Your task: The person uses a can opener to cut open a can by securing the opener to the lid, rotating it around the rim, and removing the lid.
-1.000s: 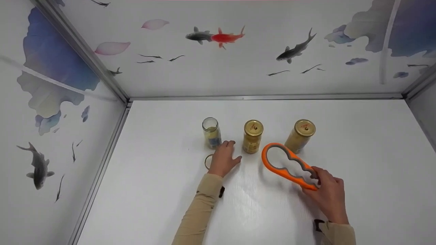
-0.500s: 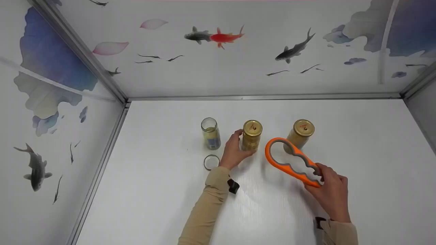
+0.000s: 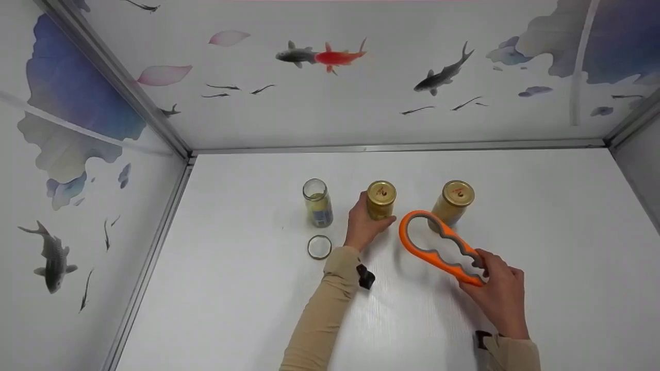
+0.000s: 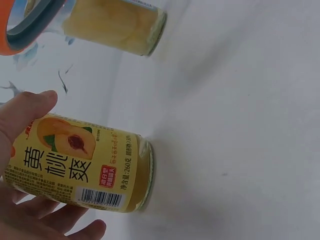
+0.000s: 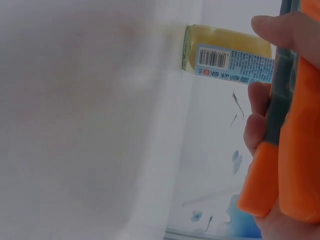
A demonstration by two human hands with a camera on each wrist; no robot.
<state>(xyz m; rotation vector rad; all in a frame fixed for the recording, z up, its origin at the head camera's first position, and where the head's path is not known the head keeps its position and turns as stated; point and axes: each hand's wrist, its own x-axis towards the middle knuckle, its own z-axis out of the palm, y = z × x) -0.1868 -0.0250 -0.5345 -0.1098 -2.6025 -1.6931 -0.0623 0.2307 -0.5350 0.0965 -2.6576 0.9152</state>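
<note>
My left hand (image 3: 363,224) grips a gold-lidded glass jar (image 3: 380,200), the middle one, with the thumb across its front and the fingers round its left side. In the left wrist view, the yellow label of this jar (image 4: 80,165) carries a peach picture. My right hand (image 3: 497,293) holds an orange and grey jar opener (image 3: 427,252) by its handle end, its wide loop pointing left toward the middle jar. Behind the loop stands another gold-lidded jar (image 3: 454,201), its lower part overlapped by the opener. The right wrist view has a jar (image 5: 227,52) with a light blue label.
To the left stands a lidless glass jar (image 3: 318,203) with pale contents. Its loose lid (image 3: 319,247) lies in front of it on the white table (image 3: 227,288). Walls with painted fish (image 3: 340,56) enclose the table at the back and sides.
My left hand has moved right, from beside the loose lid to the middle jar, and its fingers have come round that jar. The opener in my right hand has shifted only slightly.
</note>
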